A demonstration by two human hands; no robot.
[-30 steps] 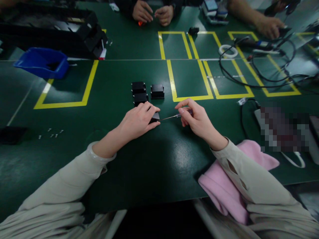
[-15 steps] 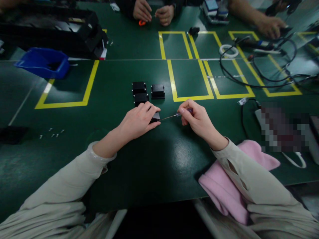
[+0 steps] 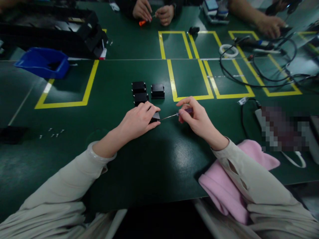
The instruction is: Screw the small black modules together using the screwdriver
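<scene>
My left hand (image 3: 139, 121) is closed over a small black box (image 3: 156, 116), holding it on the table and hiding most of it. In my right hand (image 3: 193, 114) is a screwdriver (image 3: 189, 110), gripped by its dark handle with the index finger lifted off. Its thin shaft points left, and the tip meets the right side of the held box by my left fingertips. Just beyond are more black boxes: one at the back left (image 3: 139, 87), one partly behind my left hand (image 3: 141, 98), and one to the right (image 3: 158, 91). Small screws show at their sides.
Several loose screws (image 3: 53, 135) lie at the left. A blue scoop bin (image 3: 42, 63) stands beside a long black tray (image 3: 92, 36). A pink cloth (image 3: 224, 186) lies under my right forearm. Cables (image 3: 224, 68) cross the right side. Across the table, a co-worker's hands (image 3: 153, 13) hold an orange-handled tool.
My right index finger has lifted and straightened, so more of the screwdriver handle shows. My left hand and the box stay put. The co-worker's orange-handled tool has turned slightly.
</scene>
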